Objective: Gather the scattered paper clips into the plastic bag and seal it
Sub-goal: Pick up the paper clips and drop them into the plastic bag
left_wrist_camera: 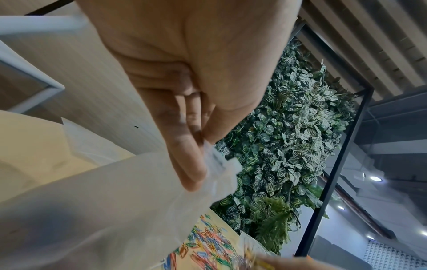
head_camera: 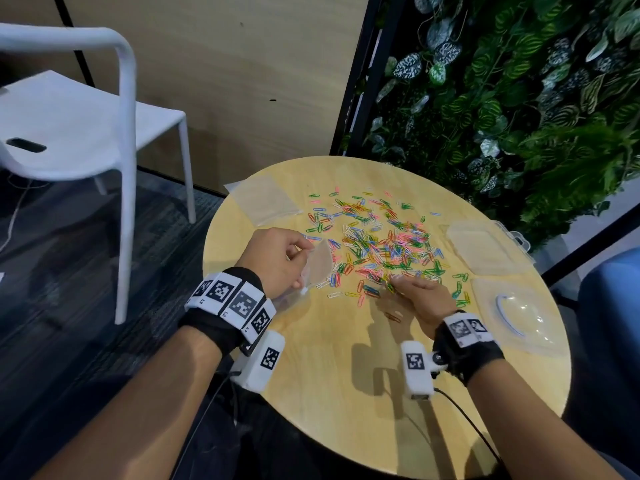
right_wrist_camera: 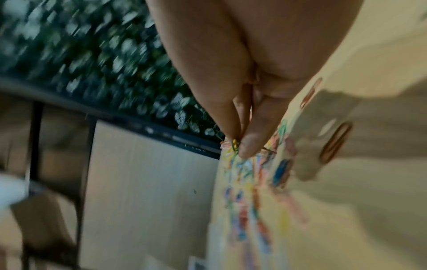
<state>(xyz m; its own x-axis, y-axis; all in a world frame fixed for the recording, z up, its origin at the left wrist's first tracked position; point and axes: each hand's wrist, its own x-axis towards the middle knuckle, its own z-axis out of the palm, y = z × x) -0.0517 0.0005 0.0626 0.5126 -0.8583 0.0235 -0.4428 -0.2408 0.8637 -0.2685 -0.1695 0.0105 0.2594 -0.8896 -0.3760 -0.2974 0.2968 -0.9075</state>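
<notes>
Filling the right background, one leafy wall (head_camera: 519,98) faces one white chair (head_camera: 69,126); one round wooden table (head_camera: 346,375) bears paper clips (head_camera: 377,244) too many to count. The left hand (head_camera: 277,261) pinches one plastic bag (head_camera: 318,265); the right hand (head_camera: 422,299) pinches clips.

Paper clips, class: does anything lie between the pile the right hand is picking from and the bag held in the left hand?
Nothing visible does. The right hand pinches paper clips at the pile's near edge; the left hand holds the plastic bag just left of it, with only loose clips and bare table between.
</notes>
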